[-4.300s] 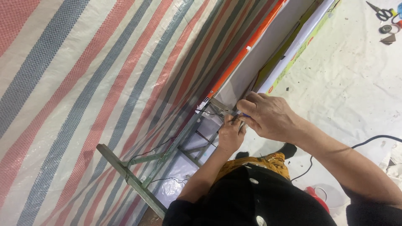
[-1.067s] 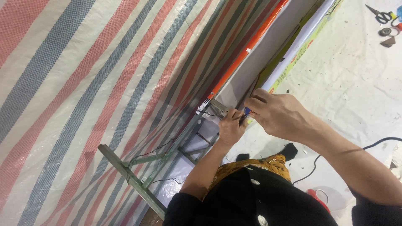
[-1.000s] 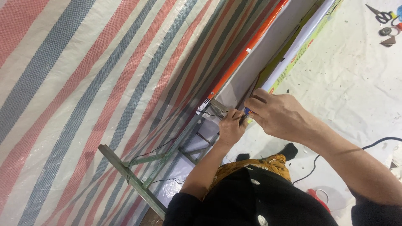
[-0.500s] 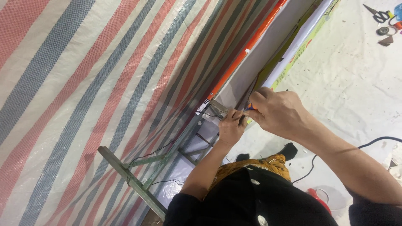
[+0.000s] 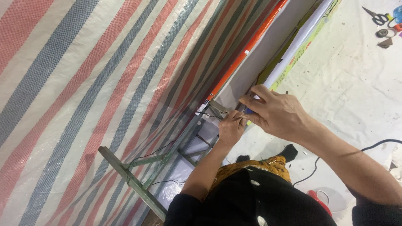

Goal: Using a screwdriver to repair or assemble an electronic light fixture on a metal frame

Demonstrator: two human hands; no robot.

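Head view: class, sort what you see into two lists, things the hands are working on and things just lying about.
In hand: left hand and right hand at the metal frame, thin black wire, white panel.
Lying about: scissors, tape roll, black cable, striped tarp.

Single view only, head-worn camera, aimed steeply down over wearer's own chest and arms. Frame tilted: striped tarpaulin point(image 5: 96, 96) fills left half, white floor sheet point(image 5: 356, 83) seen at right. Left hand point(image 5: 231, 127) and right hand point(image 5: 274, 113) caught close, just right of centre, at metal frame point(image 5: 167, 161). Scissors point(image 5: 379, 17) seen far off in top right corner. No second view, so no shared part.
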